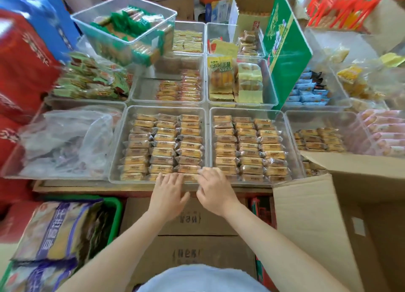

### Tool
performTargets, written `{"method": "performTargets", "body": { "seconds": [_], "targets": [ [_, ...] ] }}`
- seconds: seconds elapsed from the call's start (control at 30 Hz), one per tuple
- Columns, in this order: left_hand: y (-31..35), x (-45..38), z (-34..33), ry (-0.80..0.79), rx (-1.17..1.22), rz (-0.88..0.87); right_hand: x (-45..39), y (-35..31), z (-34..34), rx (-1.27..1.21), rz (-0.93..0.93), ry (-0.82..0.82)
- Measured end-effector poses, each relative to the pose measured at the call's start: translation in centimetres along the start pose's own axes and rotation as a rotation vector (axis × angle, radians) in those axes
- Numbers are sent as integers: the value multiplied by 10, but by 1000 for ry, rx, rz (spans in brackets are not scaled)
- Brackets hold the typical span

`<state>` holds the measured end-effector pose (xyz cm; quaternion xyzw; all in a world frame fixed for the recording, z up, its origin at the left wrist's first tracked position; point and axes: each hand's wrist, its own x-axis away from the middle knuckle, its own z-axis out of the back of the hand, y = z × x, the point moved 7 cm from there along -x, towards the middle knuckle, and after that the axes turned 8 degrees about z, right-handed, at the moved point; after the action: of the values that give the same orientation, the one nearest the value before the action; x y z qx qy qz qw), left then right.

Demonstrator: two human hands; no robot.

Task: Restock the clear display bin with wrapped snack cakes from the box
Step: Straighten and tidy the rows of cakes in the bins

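Crowded snack stall, both hands (189, 189) flat, fingers straight on nearest cakes (186, 177) in clear bin (129, 111)

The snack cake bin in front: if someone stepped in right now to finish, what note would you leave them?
Left hand: fingers straight, resting on the nearest row of wrapped snack cakes at the front edge of the clear display bin.
Right hand: fingers curled at the same front row, seemingly pinching a cake; the grip is not clear.
Open cardboard box: right of the hands; its contents are hidden.
Done: three columns fill the bin almost to the front.
Left: settle the front row, then probably top up from the box if gaps remain.
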<state>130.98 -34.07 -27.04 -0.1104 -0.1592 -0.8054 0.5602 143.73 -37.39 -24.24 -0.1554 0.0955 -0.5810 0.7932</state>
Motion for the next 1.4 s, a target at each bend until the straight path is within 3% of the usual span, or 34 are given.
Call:
{"method": "performTargets", "body": {
  "seconds": [0.1,0.2,0.3,0.37,0.47,0.6,0.7,0.93,1.03,1.27,1.4],
  "targets": [
    [-17,-7,16,-90,105,-129,0,-20,-24,-3,-104,-151],
    [-53,-10,42,24,206,-154,-6,-27,-28,25,-235,-166],
    [-115,-4,45,125,176,-78,-18,-32,-30,85,-357,-193],
    [-157,2,38,123,127,-27,-30,-37,-30,136,-466,-294],
    [-186,10,22,78,20,-94,-63,-57,-20,271,-537,-437],
    [-202,-4,22,123,63,-48,-112,-94,-20,59,-476,-249],
    [-206,-10,21,103,124,-16,-129,-101,-49,-220,-587,-258],
    [-213,-19,11,19,133,22,-156,-95,-67,-223,-782,-310],
    [-213,-18,12,28,136,28,-156,-84,-74,-333,-832,-308],
    [-212,-15,12,102,228,-17,-151,-78,-77,-663,-843,-138],
    [-211,-15,10,75,177,-13,-151,-72,-76,-538,-837,-167]
  ]
}}
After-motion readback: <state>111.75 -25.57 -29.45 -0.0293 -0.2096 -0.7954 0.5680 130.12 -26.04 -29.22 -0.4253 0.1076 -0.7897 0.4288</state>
